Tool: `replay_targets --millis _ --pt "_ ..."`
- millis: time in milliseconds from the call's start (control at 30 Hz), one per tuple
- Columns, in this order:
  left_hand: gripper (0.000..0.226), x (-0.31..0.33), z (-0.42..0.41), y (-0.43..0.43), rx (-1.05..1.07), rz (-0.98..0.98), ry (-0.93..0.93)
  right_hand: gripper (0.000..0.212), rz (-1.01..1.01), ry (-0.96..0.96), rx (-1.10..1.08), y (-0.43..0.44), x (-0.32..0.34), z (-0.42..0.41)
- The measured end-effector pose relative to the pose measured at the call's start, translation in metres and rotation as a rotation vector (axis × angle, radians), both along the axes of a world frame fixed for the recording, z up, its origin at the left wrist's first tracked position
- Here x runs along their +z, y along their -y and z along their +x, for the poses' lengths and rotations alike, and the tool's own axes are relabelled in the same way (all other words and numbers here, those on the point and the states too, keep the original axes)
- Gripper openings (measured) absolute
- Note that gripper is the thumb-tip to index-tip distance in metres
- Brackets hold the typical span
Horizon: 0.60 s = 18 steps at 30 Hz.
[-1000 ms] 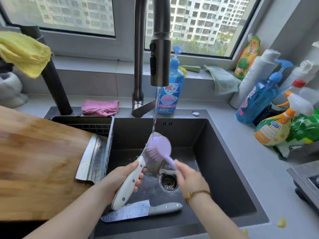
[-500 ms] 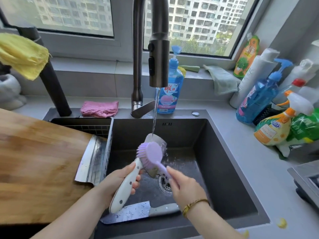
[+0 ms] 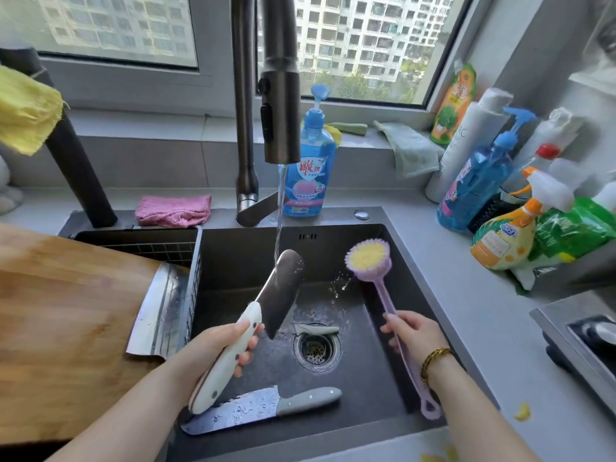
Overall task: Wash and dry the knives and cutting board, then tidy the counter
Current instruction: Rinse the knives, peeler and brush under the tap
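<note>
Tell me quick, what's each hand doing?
Left hand: grips the white-handled knife.
Right hand: holds the purple brush.

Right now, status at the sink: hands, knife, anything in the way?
Left hand grips white-handled knife, blade under the tap stream. Right hand holds purple dish brush, apart from the blade. Gray-handled knife lies flat in sink, below the held one.

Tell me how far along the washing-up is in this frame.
Done: nothing looks dried yet. In hand: the left hand holds the white-handled knife under the tap stream; the right hand holds the brush clear of it. Left: the grey-handled knife in the sink, the blade by the cutting board, the board itself, yellow scraps on the counter.
</note>
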<state>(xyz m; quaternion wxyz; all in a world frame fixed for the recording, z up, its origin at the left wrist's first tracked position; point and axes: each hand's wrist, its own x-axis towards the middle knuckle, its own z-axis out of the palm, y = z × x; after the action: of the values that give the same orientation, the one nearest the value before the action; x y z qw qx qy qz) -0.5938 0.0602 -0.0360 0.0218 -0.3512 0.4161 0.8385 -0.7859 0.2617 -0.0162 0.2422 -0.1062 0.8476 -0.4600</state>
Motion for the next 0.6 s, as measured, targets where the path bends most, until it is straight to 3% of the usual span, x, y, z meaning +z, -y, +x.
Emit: replay_targets --millis 67,200,267,433,533,600 --pt "0.034 -0.001 0.002 0.0 0.009 -0.014 -0.01 0.015 0.013 -0.075 -0.054 -0.011 0.003 -0.013" --pt "0.02 0.001 0.009 -0.006 -0.015 -0.076 -0.015 0.029 0.105 -0.171 -0.15 -0.032 0.01 -0.044" --pt "0.025 0.003 0.011 -0.008 -0.043 -0.127 -0.009 0.033 0.183 -0.203 -0.184 -0.04 0.009 -0.058" --pt "0.035 0.013 0.012 -0.008 -0.135 -0.4 0.107 0.033 0.325 -0.191 -0.226 -0.055 -0.001 -0.081" --pt "0.014 0.012 0.013 -0.008 -0.184 -0.552 0.168 0.036 0.399 -0.195 -0.239 -0.058 -0.006 -0.088" --pt "0.009 0.012 0.014 -0.008 -0.183 -0.652 0.196 0.026 0.435 -0.197 -0.25 -0.057 -0.006 -0.09"
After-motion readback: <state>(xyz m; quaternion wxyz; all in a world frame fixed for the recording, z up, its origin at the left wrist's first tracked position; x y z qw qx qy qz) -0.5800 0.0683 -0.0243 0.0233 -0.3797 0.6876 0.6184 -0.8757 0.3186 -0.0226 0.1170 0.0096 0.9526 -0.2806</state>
